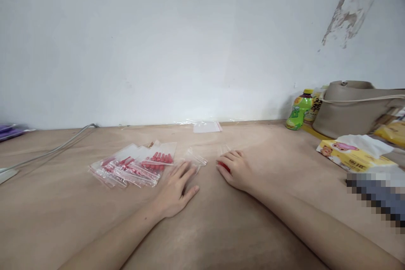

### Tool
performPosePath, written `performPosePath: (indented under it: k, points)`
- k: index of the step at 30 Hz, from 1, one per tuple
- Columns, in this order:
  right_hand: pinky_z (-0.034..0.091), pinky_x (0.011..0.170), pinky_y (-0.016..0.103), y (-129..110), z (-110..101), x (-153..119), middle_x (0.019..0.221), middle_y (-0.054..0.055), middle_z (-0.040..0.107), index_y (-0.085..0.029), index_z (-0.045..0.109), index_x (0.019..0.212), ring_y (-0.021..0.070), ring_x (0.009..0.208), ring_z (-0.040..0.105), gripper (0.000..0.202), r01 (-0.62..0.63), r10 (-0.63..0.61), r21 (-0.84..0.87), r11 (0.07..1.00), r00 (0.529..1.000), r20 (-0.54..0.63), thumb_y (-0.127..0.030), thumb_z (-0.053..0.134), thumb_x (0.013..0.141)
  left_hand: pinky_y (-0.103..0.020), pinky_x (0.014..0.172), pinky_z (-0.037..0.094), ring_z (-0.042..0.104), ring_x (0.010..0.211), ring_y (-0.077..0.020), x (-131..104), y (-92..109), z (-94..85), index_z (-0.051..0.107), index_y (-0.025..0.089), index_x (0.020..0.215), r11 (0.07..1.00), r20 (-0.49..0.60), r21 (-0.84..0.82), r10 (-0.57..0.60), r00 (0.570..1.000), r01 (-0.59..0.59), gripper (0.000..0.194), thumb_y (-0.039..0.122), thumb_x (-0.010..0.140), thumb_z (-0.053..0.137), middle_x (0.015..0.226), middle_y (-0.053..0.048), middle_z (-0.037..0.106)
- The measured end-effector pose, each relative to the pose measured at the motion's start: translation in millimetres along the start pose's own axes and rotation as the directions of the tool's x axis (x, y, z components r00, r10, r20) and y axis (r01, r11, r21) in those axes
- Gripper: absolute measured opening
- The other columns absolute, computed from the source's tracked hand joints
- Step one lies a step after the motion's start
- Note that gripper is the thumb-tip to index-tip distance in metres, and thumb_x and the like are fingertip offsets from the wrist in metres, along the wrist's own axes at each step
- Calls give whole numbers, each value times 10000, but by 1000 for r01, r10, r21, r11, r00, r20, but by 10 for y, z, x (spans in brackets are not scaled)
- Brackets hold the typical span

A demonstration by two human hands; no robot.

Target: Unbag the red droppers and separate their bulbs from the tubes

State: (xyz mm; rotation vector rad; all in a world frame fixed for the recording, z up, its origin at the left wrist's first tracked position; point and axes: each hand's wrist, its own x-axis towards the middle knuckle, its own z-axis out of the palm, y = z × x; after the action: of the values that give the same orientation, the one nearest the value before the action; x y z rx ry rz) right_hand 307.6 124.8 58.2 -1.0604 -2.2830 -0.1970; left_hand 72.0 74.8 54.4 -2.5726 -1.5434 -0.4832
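Observation:
My left hand (pixel 179 190) lies on the table with its fingers stretched out and its thumb apart. Its fingertips rest by a clear zip bag (pixel 198 158); whether they press on it I cannot tell. To the left of that hand is an overlapping pile of clear zip bags (pixel 133 166) with small red pieces inside. Across a short gap, my right hand (pixel 237 171) curls over some red pieces (pixel 224 166), which show between thumb and fingers. Clear plastic shows just beyond its fingertips. Most of what lies beneath this hand is hidden.
By the wall lies a flat stack of bags (pixel 207 127). At right stand a green bottle (pixel 295 112), a beige bag (pixel 344 114) and a yellow tissue pack (pixel 354 154), with a pixelated dark object (pixel 378 198) nearer. A grey cable (pixel 63 145) crosses the left side.

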Motion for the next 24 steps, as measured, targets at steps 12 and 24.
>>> performPosePath:
  k: [12, 24]
  points:
    - [259, 746, 361, -263, 95, 137, 951, 47, 586, -200, 610, 710, 201, 896, 479, 204, -191, 191, -8, 982, 982, 2, -333, 504, 823, -460, 1049, 219, 210, 1307, -249, -46, 120, -95, 103, 281, 1381, 975, 185, -162, 184, 965, -155, 621, 480, 856, 367, 1437, -62, 203]
    - [434, 543, 255, 136, 6, 277, 592, -15, 566, -190, 463, 799, 128, 532, 568, 177, -390, 485, 656, 646, 874, 43, -355, 410, 838, -467, 1055, 197, 204, 1308, -250, -31, 46, -111, 285, 264, 1343, 997, -81, 39, 75, 994, -72, 489, 383, 875, 362, 1422, -48, 260]
